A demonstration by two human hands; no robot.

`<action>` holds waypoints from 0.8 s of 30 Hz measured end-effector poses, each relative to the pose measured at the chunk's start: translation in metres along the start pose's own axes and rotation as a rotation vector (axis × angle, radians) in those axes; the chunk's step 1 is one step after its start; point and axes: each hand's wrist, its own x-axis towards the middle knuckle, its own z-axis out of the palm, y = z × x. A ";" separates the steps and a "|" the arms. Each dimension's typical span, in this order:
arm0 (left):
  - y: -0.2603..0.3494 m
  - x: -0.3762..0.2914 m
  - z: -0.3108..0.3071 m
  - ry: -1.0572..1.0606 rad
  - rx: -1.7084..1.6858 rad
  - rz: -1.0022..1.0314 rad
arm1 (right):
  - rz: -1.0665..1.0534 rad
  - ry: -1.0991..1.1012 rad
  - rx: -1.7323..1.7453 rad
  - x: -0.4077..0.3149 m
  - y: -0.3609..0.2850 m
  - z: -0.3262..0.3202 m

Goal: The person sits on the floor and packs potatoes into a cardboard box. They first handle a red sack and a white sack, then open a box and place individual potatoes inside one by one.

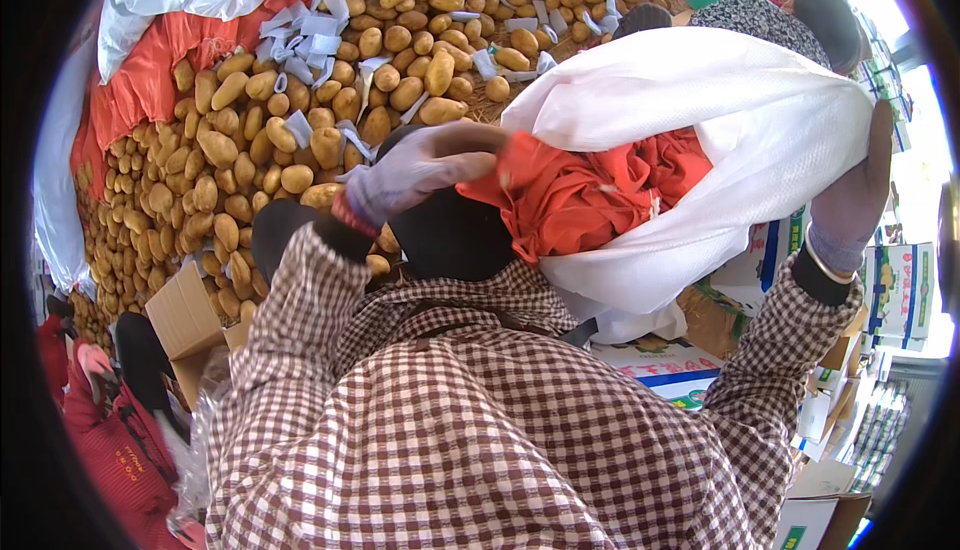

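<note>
A large white woven sack [637,84] gapes wide in front of me at the right, with crumpled red-orange fabric [592,201] bunched inside its mouth. My left hand [420,167], in a pale glove, grips a corner of the red fabric at the sack's left edge; its fingertips are blurred. At the sack's far right side my right hand [855,182], also gloved, lies against the outside of the white material with the fingers pointing up; whether they pinch it is not visible. My dark-clad knee [450,235] is beneath the left hand.
A big heap of potatoes [225,148] spreads ahead and left, strewn with pale foam strips [307,36]. An open cardboard box [184,310] stands at left, near a person in red [120,460]. Printed cartons [900,291] are at right; other people [780,21] sit beyond the sack.
</note>
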 end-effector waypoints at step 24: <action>-0.046 0.112 0.092 -0.388 0.138 0.159 | 0.368 0.375 0.275 0.058 -0.030 -0.068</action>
